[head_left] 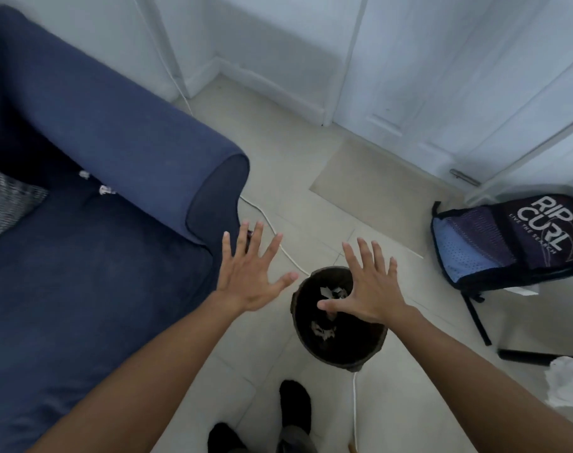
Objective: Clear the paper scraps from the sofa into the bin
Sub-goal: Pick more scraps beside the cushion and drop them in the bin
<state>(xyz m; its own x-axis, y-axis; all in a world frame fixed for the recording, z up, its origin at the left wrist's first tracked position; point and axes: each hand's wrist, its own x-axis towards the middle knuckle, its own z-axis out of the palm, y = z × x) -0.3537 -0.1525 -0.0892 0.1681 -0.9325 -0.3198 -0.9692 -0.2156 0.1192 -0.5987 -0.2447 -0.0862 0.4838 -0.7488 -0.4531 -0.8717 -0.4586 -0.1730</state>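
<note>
- both hands empty, fingers spread wide: left hand (250, 279) over the floor by the sofa (92, 230) arm, right hand (371, 289) right over the bin (339, 322)
- bin sits at about 5 o'clock from the sofa arm, on the floor just beside it; a few pale scraps already lie inside, rest of it looks dark
- two scraps (97, 184) left on the seat, tucked near the armrest crease at roughly 10 o'clock from the left hand
- paper like that should be super light and crumply, so I'd guess a fingertip pinch on each works, nothing fragile
- they might slip into the crease if pushed, so lift, don't sweep
- backpack (514, 243) at 3 o'clock, not involved
</note>
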